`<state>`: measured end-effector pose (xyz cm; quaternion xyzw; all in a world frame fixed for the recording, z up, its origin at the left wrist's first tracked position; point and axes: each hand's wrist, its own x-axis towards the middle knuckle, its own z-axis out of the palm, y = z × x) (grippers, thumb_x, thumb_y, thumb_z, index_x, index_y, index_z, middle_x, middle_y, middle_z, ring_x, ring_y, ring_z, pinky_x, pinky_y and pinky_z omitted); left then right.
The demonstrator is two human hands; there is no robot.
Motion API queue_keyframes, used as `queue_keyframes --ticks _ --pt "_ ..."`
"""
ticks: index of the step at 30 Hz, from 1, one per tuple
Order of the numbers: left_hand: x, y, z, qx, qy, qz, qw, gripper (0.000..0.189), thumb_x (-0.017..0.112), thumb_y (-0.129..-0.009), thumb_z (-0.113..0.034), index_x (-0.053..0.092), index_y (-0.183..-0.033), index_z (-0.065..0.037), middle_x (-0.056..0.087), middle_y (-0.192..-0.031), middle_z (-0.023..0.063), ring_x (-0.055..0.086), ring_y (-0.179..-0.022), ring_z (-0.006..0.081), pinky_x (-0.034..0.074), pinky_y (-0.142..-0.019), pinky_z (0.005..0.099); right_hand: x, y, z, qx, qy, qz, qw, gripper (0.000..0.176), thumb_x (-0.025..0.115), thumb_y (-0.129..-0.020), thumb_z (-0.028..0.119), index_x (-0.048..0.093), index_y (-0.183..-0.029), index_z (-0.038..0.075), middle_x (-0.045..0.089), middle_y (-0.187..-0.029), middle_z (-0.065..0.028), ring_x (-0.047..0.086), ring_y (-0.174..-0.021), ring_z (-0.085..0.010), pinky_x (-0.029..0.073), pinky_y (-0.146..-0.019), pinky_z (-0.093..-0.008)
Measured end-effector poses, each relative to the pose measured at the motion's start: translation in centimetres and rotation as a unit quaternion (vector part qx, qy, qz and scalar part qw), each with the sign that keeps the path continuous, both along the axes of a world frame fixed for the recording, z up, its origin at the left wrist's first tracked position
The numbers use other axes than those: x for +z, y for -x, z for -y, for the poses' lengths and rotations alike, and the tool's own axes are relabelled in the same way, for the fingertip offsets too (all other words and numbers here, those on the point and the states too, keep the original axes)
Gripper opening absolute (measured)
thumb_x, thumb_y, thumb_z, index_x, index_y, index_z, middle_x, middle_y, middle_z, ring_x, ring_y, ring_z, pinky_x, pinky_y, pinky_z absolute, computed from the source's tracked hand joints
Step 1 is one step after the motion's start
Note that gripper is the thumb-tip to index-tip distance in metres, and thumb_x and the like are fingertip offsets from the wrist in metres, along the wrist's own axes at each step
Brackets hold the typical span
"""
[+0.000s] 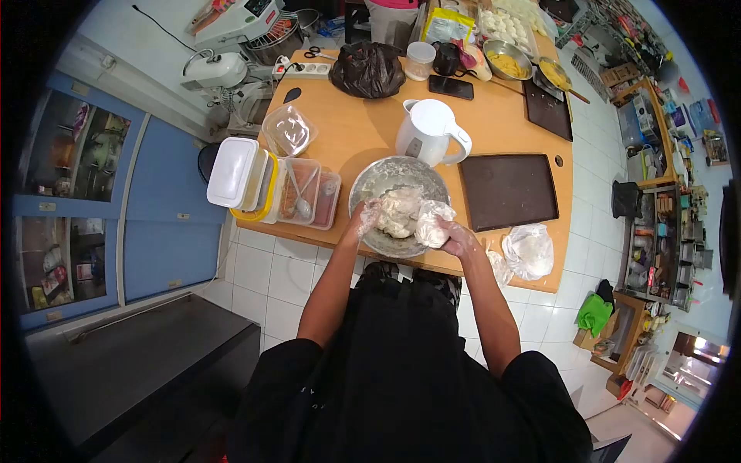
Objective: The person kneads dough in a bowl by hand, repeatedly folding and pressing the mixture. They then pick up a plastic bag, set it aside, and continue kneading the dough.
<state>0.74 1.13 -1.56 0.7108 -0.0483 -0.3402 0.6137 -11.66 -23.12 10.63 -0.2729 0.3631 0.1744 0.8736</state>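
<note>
A metal mixing bowl (363, 181) dusted with flour stands at the table's near edge, with a lump of pale dough (399, 210) in it. My left hand (363, 221), its fingers coated in flour, is closed against the dough's left side, inside the rim. On the right, my right hand (461, 239) grips a crumpled white plastic bag (434, 222) over the bowl, touching or very near the dough. Whether the bag contains anything is hidden. Just behind the bowl stands a white electric kettle (429, 127).
Right of the bowl lie a dark baking tray (509, 191) and a clear plastic bag (529, 251). Plastic containers (299, 189) stand at the left. Farther back are a black plastic bag (367, 71), a phone (451, 87) and a bowl of yellow food (507, 62). Another person (392, 19) stands across the table.
</note>
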Motion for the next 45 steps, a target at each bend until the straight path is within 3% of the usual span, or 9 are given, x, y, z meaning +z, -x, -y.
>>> queue_keyframes --ticks 4,10,19,22,26,29,35,39,45 --pt "2.1 0.8 0.0 0.010 0.004 0.012 1.000 0.030 0.061 -0.089 -0.028 0.063 -0.111 -0.008 0.058 -0.083 -0.0023 0.053 -0.070 0.0077 0.045 -0.057 0.0255 -3.5 0.6 0.7 0.011 0.027 0.015 0.999 0.039 0.055 -0.093 0.008 0.043 -0.128 -0.004 0.059 -0.118 -0.0158 0.062 -0.105 -0.0278 0.054 -0.088 -0.0420" --pt "2.9 0.8 0.5 0.009 -0.033 0.045 0.998 0.028 0.057 -0.091 -0.028 0.066 -0.107 -0.007 0.058 -0.079 -0.0033 0.051 -0.067 0.0072 0.042 -0.055 0.0252 -2.5 0.7 -0.6 0.038 0.141 0.018 0.989 0.048 0.066 -0.087 0.014 0.046 -0.126 -0.006 0.061 -0.114 -0.0152 0.065 -0.093 -0.0242 0.055 -0.079 -0.0345" --pt "1.6 0.9 0.7 0.034 -0.050 0.000 0.998 0.024 0.060 -0.090 -0.024 0.065 -0.105 -0.006 0.061 -0.087 0.0010 0.053 -0.075 0.0091 0.044 -0.063 0.0285 -3.7 1.2 -0.9 0.174 0.558 0.041 0.811 0.033 0.072 -0.083 0.022 0.066 -0.096 -0.007 0.068 -0.081 -0.0100 0.061 -0.071 -0.0133 0.048 -0.065 -0.0320" --pt "-1.4 0.2 0.1 0.099 0.146 -0.205 0.963 0.027 0.062 -0.088 -0.024 0.064 -0.107 -0.005 0.063 -0.096 0.0031 0.055 -0.084 0.0107 0.045 -0.070 0.0289 -3.1 1.0 -1.3 0.191 0.661 0.031 0.725 0.052 0.070 -0.079 0.039 0.064 -0.093 -0.011 0.066 -0.088 -0.0257 0.066 -0.082 -0.0336 0.049 -0.075 -0.0384" --pt "3.2 0.9 0.8 0.034 -0.049 -0.066 0.996 0.030 0.062 -0.087 -0.024 0.063 -0.110 -0.005 0.063 -0.102 0.0053 0.056 -0.092 0.0126 0.046 -0.078 0.0284 -3.2 0.8 -1.1 0.144 0.623 0.051 0.767 0.052 0.070 -0.080 0.037 0.063 -0.099 -0.011 0.066 -0.086 -0.0273 0.066 -0.085 -0.0373 0.049 -0.076 -0.0400" --pt "3.7 1.2 0.4 -0.026 -0.046 0.046 0.998 0.031 0.062 -0.087 -0.024 0.062 -0.113 -0.006 0.063 -0.102 0.0058 0.056 -0.092 0.0140 0.045 -0.081 0.0288 -3.3 0.9 -1.1 0.151 0.629 0.043 0.761 0.049 0.070 -0.081 0.036 0.064 -0.096 -0.010 0.066 -0.085 -0.0272 0.065 -0.083 -0.0380 0.049 -0.074 -0.0403" --pt "4.3 1.4 0.9 0.035 -0.040 -0.052 0.997 0.030 0.062 -0.086 -0.019 0.062 -0.114 -0.007 0.062 -0.104 0.0047 0.056 -0.092 0.0131 0.045 -0.079 0.0287 0.0 -0.1 -0.9 0.145 0.700 0.031 0.698 0.045 0.065 -0.085 0.036 0.064 -0.087 -0.009 0.063 -0.079 -0.0301 0.064 -0.075 -0.0394 0.048 -0.068 -0.0420" --pt "-1.5 1.1 0.2 0.040 0.046 -0.010 0.998 0.030 0.063 -0.086 -0.019 0.062 -0.114 -0.007 0.063 -0.104 0.0047 0.056 -0.092 0.0124 0.046 -0.078 0.0283 0.8 -0.2 -1.1 0.134 0.714 0.066 0.684 0.047 0.063 -0.086 0.039 0.061 -0.078 -0.007 0.059 -0.071 -0.0292 0.061 -0.068 -0.0401 0.045 -0.063 -0.0433" --pt "2.8 1.2 0.7 -0.011 -0.054 0.047 0.997 0.032 0.064 -0.085 -0.018 0.061 -0.115 -0.006 0.063 -0.105 0.0044 0.057 -0.093 0.0116 0.047 -0.076 0.0287 0.1 -1.4 -0.1 0.123 0.707 0.054 0.694 0.049 0.063 -0.087 0.042 0.061 -0.076 -0.005 0.058 -0.065 -0.0239 0.059 -0.060 -0.0330 0.044 -0.061 -0.0411"
